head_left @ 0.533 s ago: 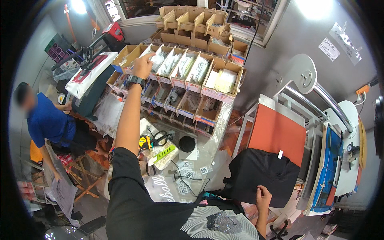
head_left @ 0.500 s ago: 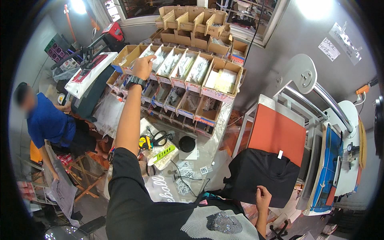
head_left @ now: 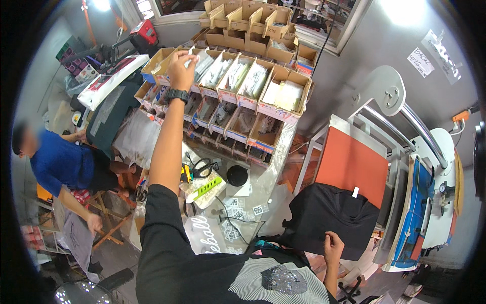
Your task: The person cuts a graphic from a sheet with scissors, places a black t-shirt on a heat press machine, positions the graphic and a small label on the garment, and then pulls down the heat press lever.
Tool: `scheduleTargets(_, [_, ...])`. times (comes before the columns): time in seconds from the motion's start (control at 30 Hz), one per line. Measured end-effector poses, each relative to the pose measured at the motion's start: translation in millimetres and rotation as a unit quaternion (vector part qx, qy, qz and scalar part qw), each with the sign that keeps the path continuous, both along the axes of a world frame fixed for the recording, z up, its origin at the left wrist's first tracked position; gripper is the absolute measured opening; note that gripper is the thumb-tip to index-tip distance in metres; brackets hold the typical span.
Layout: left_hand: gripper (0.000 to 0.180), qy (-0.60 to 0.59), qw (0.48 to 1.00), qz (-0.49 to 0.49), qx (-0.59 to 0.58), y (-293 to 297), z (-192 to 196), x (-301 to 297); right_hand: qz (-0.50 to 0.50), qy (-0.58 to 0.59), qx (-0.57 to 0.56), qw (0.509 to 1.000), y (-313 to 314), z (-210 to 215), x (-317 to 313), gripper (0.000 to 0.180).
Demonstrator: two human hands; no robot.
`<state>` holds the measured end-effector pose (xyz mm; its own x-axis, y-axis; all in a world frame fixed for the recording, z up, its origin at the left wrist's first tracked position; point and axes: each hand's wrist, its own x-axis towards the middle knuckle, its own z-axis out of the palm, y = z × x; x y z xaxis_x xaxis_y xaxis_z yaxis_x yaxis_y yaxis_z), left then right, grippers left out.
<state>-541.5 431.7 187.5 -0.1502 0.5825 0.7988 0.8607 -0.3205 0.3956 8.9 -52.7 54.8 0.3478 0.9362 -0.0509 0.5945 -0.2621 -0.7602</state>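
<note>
My left hand (head_left: 181, 71) is at the upper row of cardboard bins (head_left: 236, 76), its arm stretched far forward. Its fingers are bent and pinched together on a thin whitish slip at the bin's top, beside a stack of translucent slips (head_left: 204, 63). A dark watch is on that wrist. My right hand (head_left: 332, 247) is low on the right, at the near part of a black T-shirt (head_left: 329, 215). Its fingers are loosely curled, with nothing visible in them. The shirt lies over the near half of an orange-red press pad (head_left: 353, 164).
Beneath the bins, the table carries scissors (head_left: 202, 168), a tape measure (head_left: 185, 174), a green cutter (head_left: 207, 188), a black round object (head_left: 237, 176) and printed transfers (head_left: 234, 230). A heat press (head_left: 428, 133) stands right. A person in blue (head_left: 63, 159) works at left.
My left hand's fingers have gone from reaching over the bins to curling at one bin's top. My right hand stays by the shirt. The person at left has shifted an arm.
</note>
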Motion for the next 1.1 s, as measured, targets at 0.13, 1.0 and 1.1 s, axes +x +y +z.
scheduleTargets(0.13, [0.019,-0.219,0.973,-0.068,-0.031,-28,35,3,0.014,0.006,0.009,1.0,13,14,-3,0.01])
scheduleTargets(1.0, [0.036,-0.453,0.657,-0.387,-0.462,-446,-71,495,0.061,0.461,-0.061,0.883,-3,45,147,0.02])
scheduleTargets(1.1, [0.037,-0.444,0.667,-0.389,-0.455,-454,-68,511,0.036,0.475,-0.038,0.878,-8,53,170,0.027])
